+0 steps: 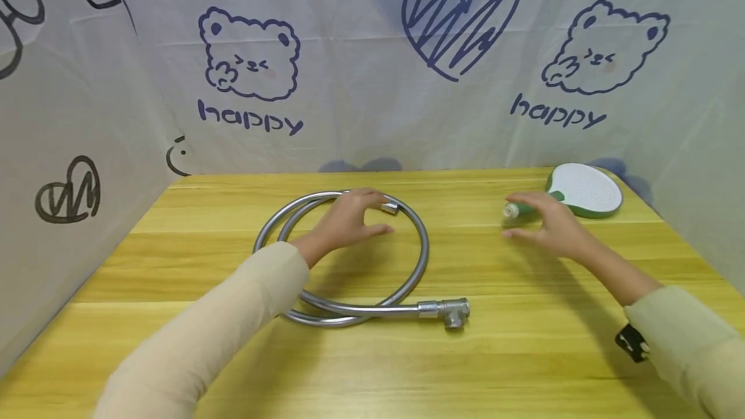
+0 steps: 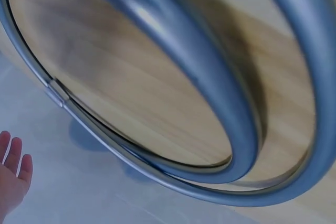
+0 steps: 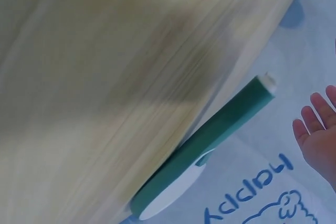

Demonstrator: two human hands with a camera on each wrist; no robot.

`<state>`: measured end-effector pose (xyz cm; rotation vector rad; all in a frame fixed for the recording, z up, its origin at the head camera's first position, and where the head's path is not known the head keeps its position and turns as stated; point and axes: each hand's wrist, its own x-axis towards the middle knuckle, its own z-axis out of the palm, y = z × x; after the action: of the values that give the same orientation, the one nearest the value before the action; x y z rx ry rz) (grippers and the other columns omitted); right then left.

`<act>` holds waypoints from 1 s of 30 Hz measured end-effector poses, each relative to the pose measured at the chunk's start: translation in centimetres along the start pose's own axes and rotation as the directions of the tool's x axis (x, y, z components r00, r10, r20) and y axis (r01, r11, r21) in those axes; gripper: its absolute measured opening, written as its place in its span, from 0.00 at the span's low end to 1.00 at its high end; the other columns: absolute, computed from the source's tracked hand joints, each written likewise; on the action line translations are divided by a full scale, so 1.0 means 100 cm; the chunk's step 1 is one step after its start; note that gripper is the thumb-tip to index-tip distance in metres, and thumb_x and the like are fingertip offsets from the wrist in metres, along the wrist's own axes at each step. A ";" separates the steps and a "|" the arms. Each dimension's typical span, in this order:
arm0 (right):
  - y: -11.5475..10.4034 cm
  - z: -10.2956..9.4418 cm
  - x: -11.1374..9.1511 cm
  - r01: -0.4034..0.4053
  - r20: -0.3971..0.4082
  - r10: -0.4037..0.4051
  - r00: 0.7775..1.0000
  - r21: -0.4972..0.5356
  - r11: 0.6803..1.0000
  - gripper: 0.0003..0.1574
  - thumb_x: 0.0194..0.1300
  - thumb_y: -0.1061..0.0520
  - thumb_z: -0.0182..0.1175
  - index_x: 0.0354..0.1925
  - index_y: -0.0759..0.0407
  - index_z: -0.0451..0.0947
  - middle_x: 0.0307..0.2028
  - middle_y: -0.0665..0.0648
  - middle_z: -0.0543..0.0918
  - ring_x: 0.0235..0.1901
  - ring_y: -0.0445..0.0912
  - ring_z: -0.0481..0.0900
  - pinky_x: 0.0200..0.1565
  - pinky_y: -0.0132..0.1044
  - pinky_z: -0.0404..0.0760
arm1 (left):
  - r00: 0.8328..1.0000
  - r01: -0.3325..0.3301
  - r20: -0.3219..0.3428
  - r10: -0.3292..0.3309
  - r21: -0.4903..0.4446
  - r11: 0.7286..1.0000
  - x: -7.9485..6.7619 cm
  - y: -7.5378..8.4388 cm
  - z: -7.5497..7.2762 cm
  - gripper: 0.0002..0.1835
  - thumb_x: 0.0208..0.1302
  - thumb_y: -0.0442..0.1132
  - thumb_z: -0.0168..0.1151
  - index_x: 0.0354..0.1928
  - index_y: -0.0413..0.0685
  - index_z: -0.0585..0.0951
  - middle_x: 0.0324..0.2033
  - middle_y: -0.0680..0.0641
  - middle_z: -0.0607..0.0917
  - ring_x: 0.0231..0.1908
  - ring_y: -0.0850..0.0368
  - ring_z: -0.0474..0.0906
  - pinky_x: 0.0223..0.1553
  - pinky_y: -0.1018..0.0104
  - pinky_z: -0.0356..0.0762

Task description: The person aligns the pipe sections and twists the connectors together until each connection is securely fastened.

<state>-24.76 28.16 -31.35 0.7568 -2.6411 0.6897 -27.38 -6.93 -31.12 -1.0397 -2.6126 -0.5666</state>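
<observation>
A silver metal shower hose point(image 1: 425, 247) lies in loops on the table, with a T-shaped metal fitting point(image 1: 455, 310) at its near end. My left hand point(image 1: 348, 220) hovers over the loops, fingers and thumb spread apart, holding nothing. Just past its fingertips shows the hose's other end point(image 1: 391, 207). On the right lies a green shower head point(image 1: 588, 189) with a white face, its handle pointing left. My right hand point(image 1: 550, 225) is at that handle, thumb and fingers parted around its tip without a grip. The right wrist view shows the green handle point(image 3: 226, 121) beside the relaxed fingers.
The wooden table point(image 1: 361, 374) reaches back to a white cloth backdrop point(image 1: 361, 83) printed with bears and hearts. More cloth hangs along the left and right sides. A small black object point(image 1: 632, 343) sits at the right sleeve.
</observation>
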 end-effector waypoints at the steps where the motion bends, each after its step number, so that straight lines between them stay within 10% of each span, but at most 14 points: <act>1: 0.001 -0.001 0.000 -0.017 0.015 0.017 1.000 -0.002 1.000 0.37 0.46 0.58 0.72 0.53 0.71 0.72 0.52 0.73 0.75 0.54 0.67 0.69 0.56 0.60 0.64 | 1.000 0.009 0.010 -0.009 0.007 1.000 0.002 -0.002 0.000 0.26 0.53 0.48 0.69 0.50 0.39 0.79 0.48 0.41 0.82 0.50 0.46 0.78 0.54 0.54 0.72; 30: 0.045 -0.002 0.010 -0.222 0.222 0.228 0.948 -0.051 0.974 0.43 0.56 0.57 0.66 0.61 0.77 0.60 0.59 0.79 0.64 0.58 0.72 0.62 0.58 0.62 0.61 | 0.964 0.191 0.171 -0.205 0.094 0.977 0.039 -0.035 0.023 0.27 0.56 0.47 0.66 0.54 0.39 0.77 0.53 0.42 0.81 0.56 0.47 0.74 0.59 0.55 0.68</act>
<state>-28.12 31.24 -32.37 0.5598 -2.9721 0.6607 -32.84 -5.90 -32.50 -0.8473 -2.8944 -0.4276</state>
